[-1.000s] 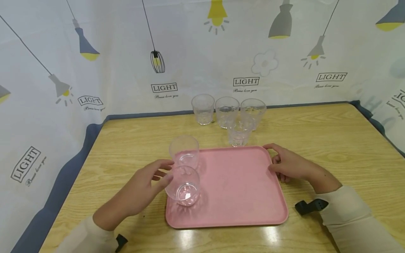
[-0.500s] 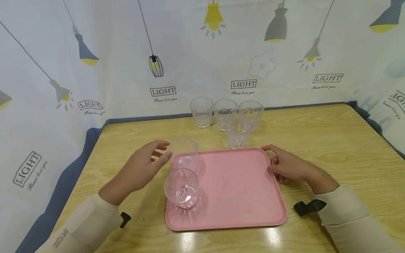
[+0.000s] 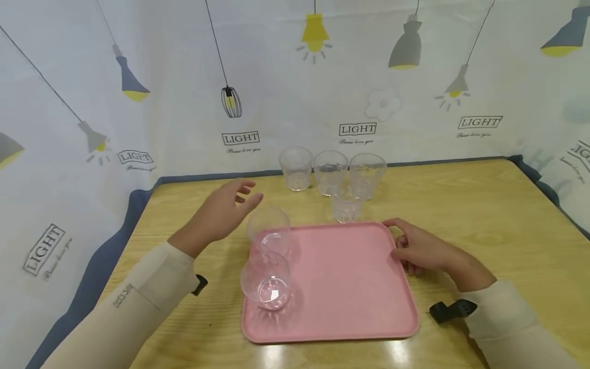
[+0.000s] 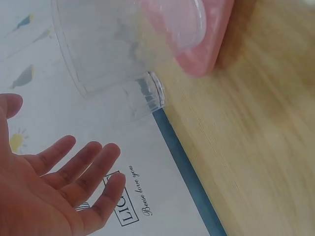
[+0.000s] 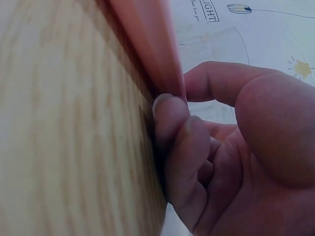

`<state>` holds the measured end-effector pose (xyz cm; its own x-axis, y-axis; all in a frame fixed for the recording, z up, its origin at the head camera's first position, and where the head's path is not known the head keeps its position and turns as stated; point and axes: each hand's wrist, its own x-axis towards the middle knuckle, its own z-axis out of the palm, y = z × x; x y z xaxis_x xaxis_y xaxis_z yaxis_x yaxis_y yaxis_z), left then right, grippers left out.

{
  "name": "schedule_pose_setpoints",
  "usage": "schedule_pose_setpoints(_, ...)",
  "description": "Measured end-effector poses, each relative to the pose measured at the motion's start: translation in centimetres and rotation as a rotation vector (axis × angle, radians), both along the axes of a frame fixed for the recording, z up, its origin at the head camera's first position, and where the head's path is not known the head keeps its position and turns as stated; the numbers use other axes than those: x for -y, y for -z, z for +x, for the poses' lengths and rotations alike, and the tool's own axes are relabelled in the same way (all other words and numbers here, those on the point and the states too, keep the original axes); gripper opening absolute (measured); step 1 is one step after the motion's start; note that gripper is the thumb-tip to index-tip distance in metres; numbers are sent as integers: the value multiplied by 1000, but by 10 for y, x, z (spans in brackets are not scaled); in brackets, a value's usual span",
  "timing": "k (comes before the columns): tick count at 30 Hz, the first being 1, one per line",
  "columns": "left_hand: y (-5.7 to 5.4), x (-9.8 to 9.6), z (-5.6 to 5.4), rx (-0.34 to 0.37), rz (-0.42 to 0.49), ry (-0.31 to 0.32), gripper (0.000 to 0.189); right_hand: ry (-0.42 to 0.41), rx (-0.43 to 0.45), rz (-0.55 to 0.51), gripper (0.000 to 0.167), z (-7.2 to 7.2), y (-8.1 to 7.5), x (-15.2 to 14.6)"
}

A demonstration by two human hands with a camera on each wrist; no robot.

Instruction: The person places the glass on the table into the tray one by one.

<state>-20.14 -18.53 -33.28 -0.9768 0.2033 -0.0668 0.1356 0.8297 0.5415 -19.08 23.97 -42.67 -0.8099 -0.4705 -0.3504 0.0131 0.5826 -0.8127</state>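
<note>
In the head view my left hand [image 3: 223, 211] hovers behind and left of the pink tray [image 3: 343, 282], its fingers loosely bent and nothing in them. The left wrist view shows that hand [image 4: 74, 189] with the fingers spread apart from a clear plastic cup [image 4: 106, 54]. Two clear cups stand upright along the tray's left side, a rear cup [image 3: 269, 225] and a front cup [image 3: 266, 279]. My right hand [image 3: 421, 248] holds the tray's right edge near the far corner. In the right wrist view, thumb and curled fingers [image 5: 189, 147] pinch the tray rim [image 5: 160, 54].
Behind the tray, several more clear cups stand on the wooden table [image 3: 461, 200]: a left cup [image 3: 296, 171], others beside it, and a nearer cup [image 3: 346, 205] close to the tray's far edge. A lamp-printed cloth [image 3: 295, 66] hangs around the table's back and sides.
My left hand has moved away from the cups on the tray, going back past the rear cup. The right hand stays at the tray edge, and tray and cups keep their places.
</note>
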Motion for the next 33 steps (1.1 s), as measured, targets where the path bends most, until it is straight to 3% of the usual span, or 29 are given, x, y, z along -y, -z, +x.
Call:
schedule_pose_setpoints(6, 5, -5, -30, 10, 75, -31, 62, 5, 8, -4, 71, 3, 2, -3)
schedule_pose_setpoints(12, 8, -5, -56, -39, 162, -2, 57, 3, 3, -15, 73, 2, 2, -2)
schedule_pose_setpoints(17, 16, -8, -75, -7, 206, 2, 52, 4, 2, -16, 73, 1, -4, -3)
schedule_pose_setpoints(24, 30, -15, -95, 53, 191, 37, 54, -8, 9, -44, 74, 1, -1, -5)
schedule_pose_setpoints(29, 35, -16, -104, 120, 197, 38, 61, -22, 0, -65, 74, 0, 3, -4)
schedule_pose_setpoints(33, 37, -18, -114, 127, 174, 50, 66, -17, 1, -66, 75, 0, 2, -2)
